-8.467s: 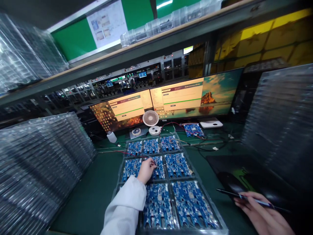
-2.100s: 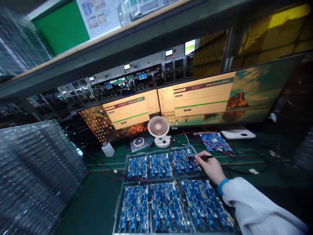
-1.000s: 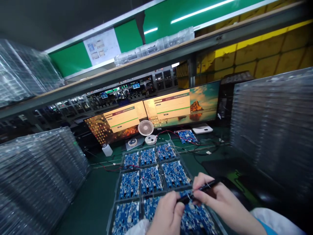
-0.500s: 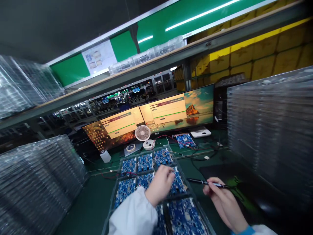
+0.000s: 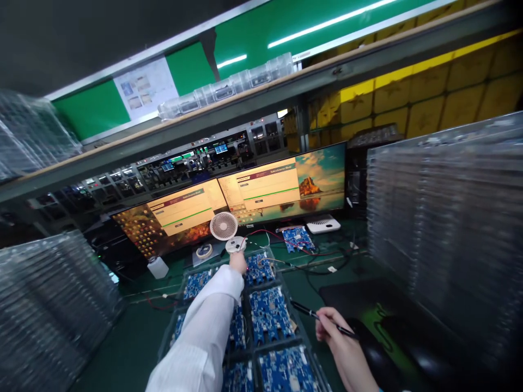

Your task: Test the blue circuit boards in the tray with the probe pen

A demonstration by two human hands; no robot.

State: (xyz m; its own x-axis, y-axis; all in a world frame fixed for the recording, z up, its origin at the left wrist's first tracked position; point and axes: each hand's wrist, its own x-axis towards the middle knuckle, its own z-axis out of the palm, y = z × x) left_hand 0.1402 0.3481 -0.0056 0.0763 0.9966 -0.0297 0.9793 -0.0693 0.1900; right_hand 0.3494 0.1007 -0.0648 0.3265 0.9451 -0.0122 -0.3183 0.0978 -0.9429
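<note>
Two tall stacks of clear plastic trays wall in the green surface (image 5: 134,337): the right stack (image 5: 445,228) rises close beside the working area, and the left stack (image 5: 49,310) slopes along the other side. Between them lies a fairly narrow lane of open room running from the near edge to the two monitors (image 5: 229,201) at the back, which close that end; an overhead shelf (image 5: 261,98) caps the space above.

In the middle of the lane sits a clear tray (image 5: 304,340) holding blue circuit boards (image 5: 269,316) in rows. To its right a black mat (image 5: 392,321) covers the surface up to the right stack. To its left a strip of bare green surface stays free.

Behind the tray stand a small white fan (image 5: 224,227), a tape roll (image 5: 204,251), a white bottle (image 5: 157,267), one separate board (image 5: 297,238) with red wires and a flat white box (image 5: 323,224). Dark cables cross the surface between that board and the tray.

The left hand (image 5: 238,262), on a white-sleeved arm stretched across the tray, reaches the far row of boards just before the fan's base; its fingers are too small to show whether they grip anything. The right hand (image 5: 337,337) is closed around a black pen (image 5: 322,319), held low near the tray's right edge with the tip pointing toward the boards.
</note>
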